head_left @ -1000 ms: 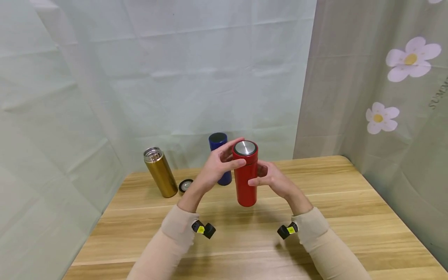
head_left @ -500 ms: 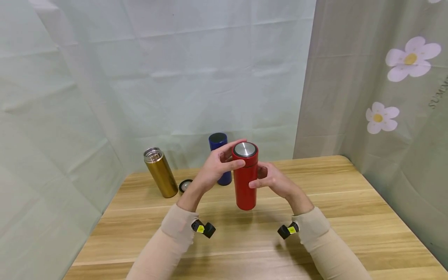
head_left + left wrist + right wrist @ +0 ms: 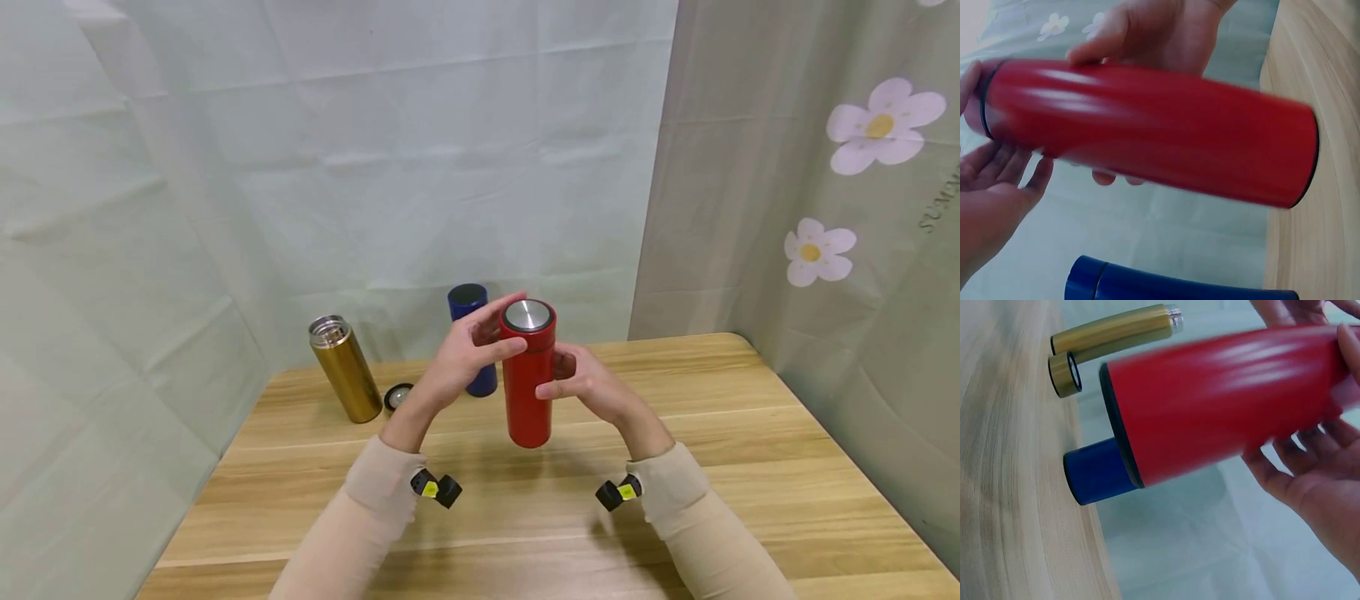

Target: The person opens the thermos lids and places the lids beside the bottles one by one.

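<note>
Above a wooden table point(image 3: 480, 542), a red bottle point(image 3: 526, 408), held upright between two hands near the middle, has dipped slightly and risen again over the last second, while the gold bottle point(image 3: 348, 375) and blue bottle point(image 3: 482, 385) behind it have stayed put. Since its cap point(image 3: 542, 340) remains seated, the handling seems no further along. The red bottle is a tall, smooth cylinder, glossy enough for pale streaks of light to show along its side in the left wrist view, with a dark rim around its base. The right hand point(image 3: 596, 387) grips its body about halfway up, thumb across the front; the left hand point(image 3: 453, 358) holds the cap at the top, thumb in front and fingers behind. The cap matches the body's red, crowned by a brushed silver disc point(image 3: 527, 315) ringed in black, and a thin dark seam shows below it.
</note>
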A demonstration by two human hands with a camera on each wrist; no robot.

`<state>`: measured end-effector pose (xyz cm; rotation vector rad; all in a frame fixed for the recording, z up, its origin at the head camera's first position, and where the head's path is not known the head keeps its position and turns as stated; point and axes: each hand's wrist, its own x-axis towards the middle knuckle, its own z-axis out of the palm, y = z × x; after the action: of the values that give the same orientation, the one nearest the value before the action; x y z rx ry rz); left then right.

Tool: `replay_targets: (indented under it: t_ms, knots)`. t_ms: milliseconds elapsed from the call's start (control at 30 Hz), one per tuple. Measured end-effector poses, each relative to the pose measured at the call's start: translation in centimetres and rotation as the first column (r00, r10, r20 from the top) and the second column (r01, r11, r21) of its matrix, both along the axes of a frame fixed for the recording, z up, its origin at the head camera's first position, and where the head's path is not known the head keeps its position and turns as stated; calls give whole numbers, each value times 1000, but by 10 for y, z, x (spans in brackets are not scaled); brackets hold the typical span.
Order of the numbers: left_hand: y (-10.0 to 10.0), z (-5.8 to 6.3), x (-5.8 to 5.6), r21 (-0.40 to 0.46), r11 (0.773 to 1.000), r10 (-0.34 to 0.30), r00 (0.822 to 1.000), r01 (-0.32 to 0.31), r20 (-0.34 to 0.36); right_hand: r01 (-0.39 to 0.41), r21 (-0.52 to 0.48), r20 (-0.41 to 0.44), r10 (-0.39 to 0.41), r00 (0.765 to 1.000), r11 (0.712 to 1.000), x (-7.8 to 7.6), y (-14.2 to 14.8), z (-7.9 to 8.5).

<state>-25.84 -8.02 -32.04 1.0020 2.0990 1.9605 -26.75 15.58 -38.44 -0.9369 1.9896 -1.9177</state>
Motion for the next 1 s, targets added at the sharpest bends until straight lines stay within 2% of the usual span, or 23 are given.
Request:
replay_targets:
  t_ms: [200, 367, 500, 667, 733, 833, 1000]
  knots:
    - [-3, 1, -3, -21, 998, -60, 998, 60, 7, -79, -12, -10, 79, 997, 997, -1, 1, 0]
    - [-1, 0, -2, -4, 999, -46, 999, 46, 10, -55, -1, -17, 55, 998, 998, -1, 0, 1]
    - [1, -1, 0, 22, 1000, -1, 1000, 0, 6, -7, 25, -4, 7, 1000, 1000, 0, -2, 3]
    - [7, -1, 4, 27, 993, 114, 993, -113, -25, 70, 53, 5, -71, 997, 996, 2, -5, 5]
    - [8, -2, 5, 19, 990, 138, 990, -137, -32, 90, 56, 6, -91, 996, 994, 2, -5, 5]
    - [7, -1, 6, 20, 993, 115, 993, -115, -29, 92, 49, 6, -93, 996, 995, 2, -4, 3]
    - [2, 0, 4, 23, 1000, 8, 1000, -8, -6, 39, 22, -14, -38, 999, 999, 1, -1, 1]
